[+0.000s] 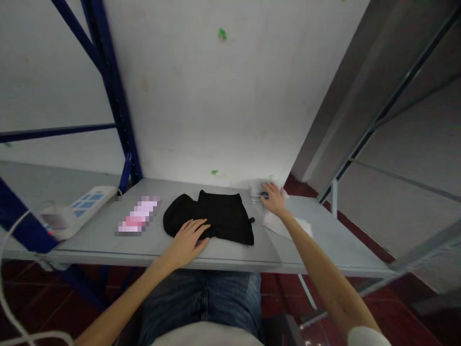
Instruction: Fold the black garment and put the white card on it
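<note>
A black fabric item point(219, 214) lies flat on the grey shelf top, with a rounded left end, a straight-edged right part and a small tab at its right side. My left hand point(189, 240) rests on its lower left edge, fingers stretched out and lying flat. At the back right, my right hand point(274, 198) is over a small stack of clear plastic packets point(256, 190), its fingers apart and touching or just above them. A thin white sheet or bag point(288, 225) lies under and beside my right wrist. What the packets contain is hard to make out.
A phone with a blurred screen point(139, 216) lies left of the fabric. Farther left is a white power strip point(88, 204) with a plug and white cable point(10, 240). Blue shelf posts point(115, 105) stand at the left, a white wall point(216, 105) behind.
</note>
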`<move>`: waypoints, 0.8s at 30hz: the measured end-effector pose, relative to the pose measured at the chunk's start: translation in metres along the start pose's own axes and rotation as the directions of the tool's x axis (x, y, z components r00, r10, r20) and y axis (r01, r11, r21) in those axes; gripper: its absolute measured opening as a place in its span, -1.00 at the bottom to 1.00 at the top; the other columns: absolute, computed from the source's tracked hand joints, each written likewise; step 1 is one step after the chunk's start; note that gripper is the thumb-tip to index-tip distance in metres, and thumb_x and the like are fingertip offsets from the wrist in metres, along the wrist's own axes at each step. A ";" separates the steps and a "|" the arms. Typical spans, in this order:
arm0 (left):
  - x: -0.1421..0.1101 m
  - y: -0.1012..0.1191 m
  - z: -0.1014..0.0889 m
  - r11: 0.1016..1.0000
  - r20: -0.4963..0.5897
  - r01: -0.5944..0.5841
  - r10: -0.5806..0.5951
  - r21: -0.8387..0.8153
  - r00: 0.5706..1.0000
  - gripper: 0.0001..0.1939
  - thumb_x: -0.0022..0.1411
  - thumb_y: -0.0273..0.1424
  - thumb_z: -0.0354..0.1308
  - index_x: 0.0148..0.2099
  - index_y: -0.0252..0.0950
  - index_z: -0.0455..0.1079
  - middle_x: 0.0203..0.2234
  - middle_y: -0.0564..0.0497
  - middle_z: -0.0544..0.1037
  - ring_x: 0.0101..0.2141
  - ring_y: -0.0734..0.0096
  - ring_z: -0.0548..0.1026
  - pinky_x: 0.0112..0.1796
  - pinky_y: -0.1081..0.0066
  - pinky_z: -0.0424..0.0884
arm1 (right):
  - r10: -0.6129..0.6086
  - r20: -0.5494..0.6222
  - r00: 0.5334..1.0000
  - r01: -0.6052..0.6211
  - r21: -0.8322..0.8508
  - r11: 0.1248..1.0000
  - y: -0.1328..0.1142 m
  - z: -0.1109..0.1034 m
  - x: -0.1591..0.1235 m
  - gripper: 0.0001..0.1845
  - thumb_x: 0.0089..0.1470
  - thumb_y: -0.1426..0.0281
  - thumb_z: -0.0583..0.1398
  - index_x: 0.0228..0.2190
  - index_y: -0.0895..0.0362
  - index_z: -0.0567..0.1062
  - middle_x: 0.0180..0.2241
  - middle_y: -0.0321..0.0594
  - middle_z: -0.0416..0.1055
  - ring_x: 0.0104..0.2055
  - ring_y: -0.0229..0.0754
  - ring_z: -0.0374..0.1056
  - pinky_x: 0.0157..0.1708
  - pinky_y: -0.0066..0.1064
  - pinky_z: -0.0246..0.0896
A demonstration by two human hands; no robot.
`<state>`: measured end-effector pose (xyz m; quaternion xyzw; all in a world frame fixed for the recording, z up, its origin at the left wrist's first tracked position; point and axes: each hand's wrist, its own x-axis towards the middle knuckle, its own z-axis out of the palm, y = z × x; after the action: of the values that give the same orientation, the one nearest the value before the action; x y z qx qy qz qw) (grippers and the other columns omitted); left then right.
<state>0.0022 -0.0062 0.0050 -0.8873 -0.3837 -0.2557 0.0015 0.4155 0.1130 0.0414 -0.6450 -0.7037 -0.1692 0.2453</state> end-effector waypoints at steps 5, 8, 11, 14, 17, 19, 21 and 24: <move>0.012 -0.002 -0.014 0.998 -0.029 0.061 -0.060 0.010 0.998 -0.62 0.52 -0.13 -0.08 0.10 -0.18 0.46 0.04 -0.11 0.60 0.08 0.11 0.51 0.14 0.03 0.33 | -0.019 -0.113 0.993 0.036 0.152 0.988 -0.078 -0.008 0.005 -0.54 0.24 0.46 0.03 0.11 0.14 0.48 0.14 -0.02 0.45 0.21 0.00 0.31 0.28 -0.11 0.13; 0.050 -0.026 -0.024 0.984 -0.126 0.176 -0.170 0.037 0.977 -0.60 0.53 -0.15 -0.13 -0.01 -0.22 0.47 -0.15 -0.10 0.64 -0.07 0.11 0.57 0.05 0.11 0.38 | -0.096 0.077 0.992 0.085 0.141 0.986 -0.120 -0.003 0.011 -0.55 0.35 0.43 -0.04 0.16 0.09 0.44 0.14 -0.07 0.45 0.13 -0.08 0.37 0.16 -0.27 0.25; 0.103 -0.059 -0.022 0.941 -0.178 0.333 -0.319 0.053 0.931 -0.63 0.48 -0.20 -0.08 0.03 -0.28 0.46 -0.13 -0.14 0.63 -0.07 0.10 0.56 0.02 0.19 0.40 | -0.110 0.234 0.966 0.098 0.062 0.993 -0.135 0.008 0.016 -0.53 0.34 0.46 0.00 0.22 0.08 0.39 0.17 -0.05 0.43 0.17 -0.06 0.34 0.15 -0.27 0.25; 0.142 -0.087 -0.006 0.894 -0.147 0.443 -0.430 0.065 0.891 -0.58 0.45 -0.19 -0.04 0.10 -0.35 0.46 -0.04 -0.25 0.59 0.03 -0.01 0.52 0.02 0.15 0.42 | -0.054 0.298 0.953 0.056 0.001 0.998 -0.132 0.022 0.017 -0.56 0.28 0.52 0.06 0.14 0.16 0.45 0.11 0.03 0.46 0.16 0.00 0.35 0.10 -0.24 0.29; 0.151 -0.102 0.014 0.879 -0.109 0.471 -0.463 0.069 0.880 -0.66 0.35 -0.22 0.11 -0.02 -0.34 0.53 -0.07 -0.29 0.59 0.01 -0.10 0.51 0.01 0.08 0.44 | -0.004 0.336 0.942 0.024 -0.055 0.998 -0.125 0.032 0.013 -0.62 0.29 0.53 0.05 0.05 0.17 0.51 0.05 0.05 0.48 0.13 0.01 0.36 0.05 -0.25 0.32; 0.146 -0.107 0.022 0.887 -0.095 0.457 -0.451 0.062 0.887 -0.73 0.30 -0.26 0.16 -0.07 -0.30 0.56 -0.07 -0.26 0.59 0.03 -0.10 0.50 0.03 0.05 0.43 | 0.018 0.327 0.945 0.008 -0.080 0.997 -0.123 0.035 0.010 -0.61 0.33 0.53 0.01 0.06 0.15 0.50 0.09 0.07 0.45 0.16 0.01 0.34 0.04 -0.26 0.32; 0.140 -0.109 0.025 0.903 -0.106 0.428 -0.422 0.047 0.901 -0.74 0.30 -0.29 0.14 -0.06 -0.27 0.55 0.00 -0.24 0.57 0.10 -0.11 0.45 0.10 0.00 0.38 | 0.031 0.309 0.950 -0.002 -0.092 0.996 -0.123 0.035 0.008 -0.60 0.36 0.52 -0.01 0.09 0.13 0.49 0.12 0.06 0.42 0.15 -0.01 0.35 0.03 -0.28 0.32; 0.135 -0.110 0.018 0.928 -0.129 0.373 -0.369 0.009 0.920 -0.72 0.33 -0.29 0.10 -0.03 -0.26 0.54 0.09 -0.22 0.53 0.18 -0.08 0.39 0.20 -0.02 0.28 | 0.039 0.288 0.957 -0.013 -0.091 0.996 -0.123 0.031 0.006 -0.60 0.40 0.48 -0.04 0.07 0.09 0.50 0.08 0.01 0.46 0.06 -0.06 0.42 0.01 -0.31 0.33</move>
<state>0.0129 0.1673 0.0295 -0.7807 -0.5482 -0.3000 -0.0083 0.2899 0.1217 0.0284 -0.6822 -0.7153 -0.1006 0.1134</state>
